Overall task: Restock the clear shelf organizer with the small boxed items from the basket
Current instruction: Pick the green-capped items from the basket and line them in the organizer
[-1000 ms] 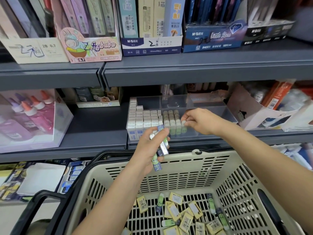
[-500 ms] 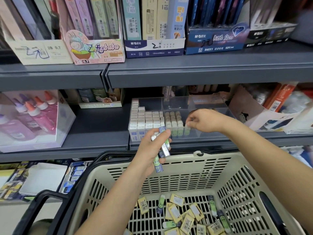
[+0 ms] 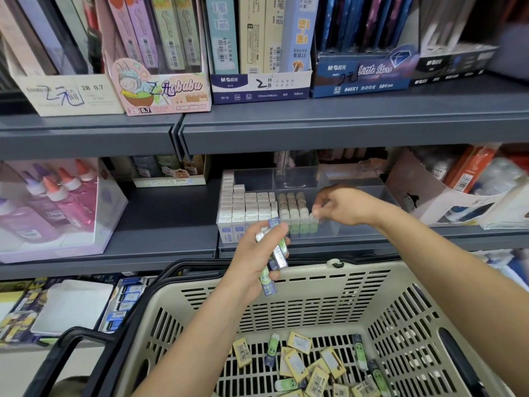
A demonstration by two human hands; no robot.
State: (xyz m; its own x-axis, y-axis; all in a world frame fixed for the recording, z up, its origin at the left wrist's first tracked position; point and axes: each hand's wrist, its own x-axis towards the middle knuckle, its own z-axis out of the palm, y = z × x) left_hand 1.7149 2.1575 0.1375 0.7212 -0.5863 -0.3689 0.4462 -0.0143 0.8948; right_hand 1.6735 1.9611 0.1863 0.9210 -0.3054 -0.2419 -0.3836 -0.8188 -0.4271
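A clear shelf organizer (image 3: 360, 196) stands on the middle shelf. Its left compartment holds rows of white-topped small boxes (image 3: 246, 207), and beside them stand rows of green-sided boxes (image 3: 293, 209). My right hand (image 3: 340, 206) reaches into the organizer, its fingertips pinched on a small box (image 3: 314, 222) at the front right end of the green rows. My left hand (image 3: 257, 253) hovers above the basket's far rim, gripping a bundle of small boxes (image 3: 274, 253), green and blue. The beige basket (image 3: 329, 290) below holds several loose yellow and green boxes (image 3: 315, 365).
The grey shelf (image 3: 343, 124) above carries display cartons of pencil-lead packs. A clear case of glue bottles (image 3: 51, 204) stands at the left, an open white carton (image 3: 446, 202) at the right. The basket's black handle (image 3: 71, 348) lies at the lower left.
My right hand has stayed at the front of the green rows, lowering slightly with the small box. My left hand still holds its bundle in about the same place.
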